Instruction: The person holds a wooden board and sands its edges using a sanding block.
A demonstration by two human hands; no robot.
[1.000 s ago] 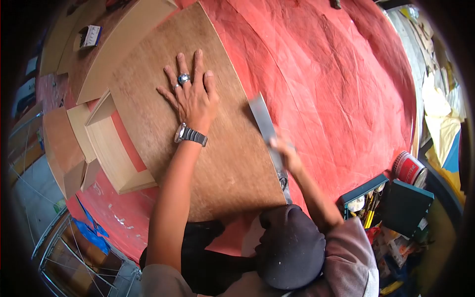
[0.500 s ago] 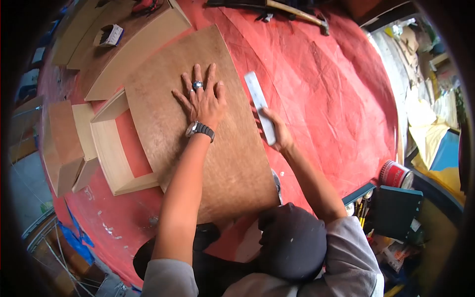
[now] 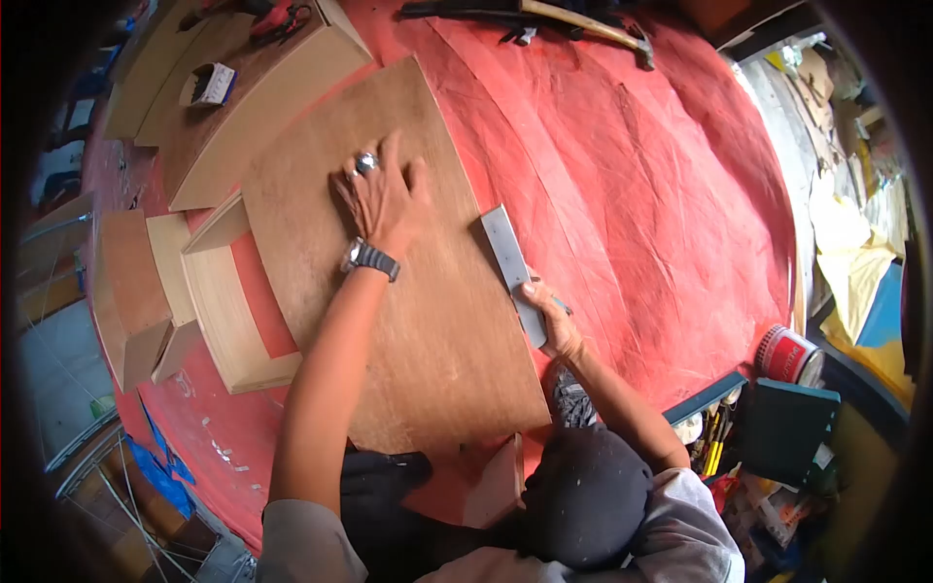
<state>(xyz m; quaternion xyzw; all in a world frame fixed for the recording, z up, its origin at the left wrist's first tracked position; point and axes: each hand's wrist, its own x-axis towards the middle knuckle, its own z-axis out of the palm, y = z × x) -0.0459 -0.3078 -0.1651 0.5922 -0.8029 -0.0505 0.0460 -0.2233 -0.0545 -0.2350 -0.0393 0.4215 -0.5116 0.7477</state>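
A wide brown plywood panel (image 3: pixel 389 321) lies before me, tilted across the red sheet. My left hand (image 3: pixel 384 199), with a ring and a wristwatch, rests on the panel's upper part, fingers apart and slightly bent. At the panel's right edge, my right hand (image 3: pixel 554 316) grips a long flat grey bar (image 3: pixel 505 251) with small dark dots on its face. The bar lies along that edge and seems to touch it. My fingers under the bar are mostly hidden.
Left of the panel is an open wooden box frame (image 3: pixel 209 291). Behind it, a larger wooden piece (image 3: pixel 262 107) carries a small box (image 3: pixel 211 85). A hammer (image 3: pixel 593 27) lies at the far side. A paint can (image 3: pixel 785 355) and a dark green case (image 3: pixel 792 428) stand right.
My right hand has brought the bar down and toward me, against the panel's edge. My left hand has shifted slightly left, its fingers more bent.
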